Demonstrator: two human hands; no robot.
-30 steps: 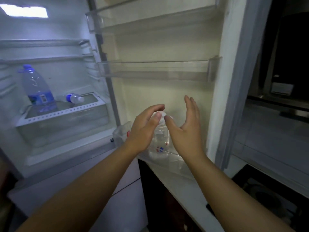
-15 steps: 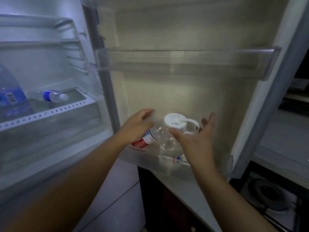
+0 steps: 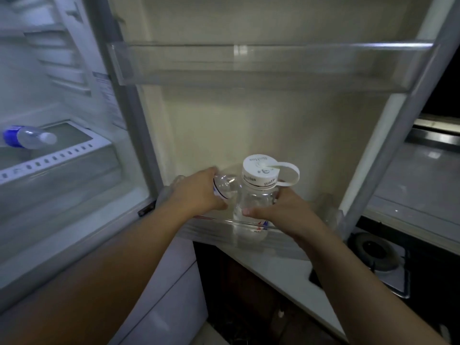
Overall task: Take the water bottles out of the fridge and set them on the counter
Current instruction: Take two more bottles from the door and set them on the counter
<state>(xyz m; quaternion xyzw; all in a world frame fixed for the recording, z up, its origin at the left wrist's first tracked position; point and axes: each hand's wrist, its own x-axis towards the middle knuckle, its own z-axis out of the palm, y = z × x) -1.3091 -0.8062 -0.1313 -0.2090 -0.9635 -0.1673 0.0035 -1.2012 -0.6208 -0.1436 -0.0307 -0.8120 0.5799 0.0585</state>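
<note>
L hand (image 3: 196, 195): fingers curled round a small clear bottle (image 3: 225, 184), tilted toward the R fingers. R hand (image 3: 281, 210) grips the white-lid bottle (image 3: 257, 197), upright, thumb across its front. Both bottles are side by side in the low door shelf (image 3: 211, 230), just under the fingers. Far left of the L fingers, a blue-label bottle (image 3: 27, 138) lies on its side inside the fridge. Right of the R fingers, past the door edge: counter (image 3: 410, 185) & burner (image 3: 373, 250).

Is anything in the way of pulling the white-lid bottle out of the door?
Only the door shelf's clear plastic front rail, low before the clear white-lidded bottle. The right hand grips that bottle; lifting over the rail should free it.
</note>
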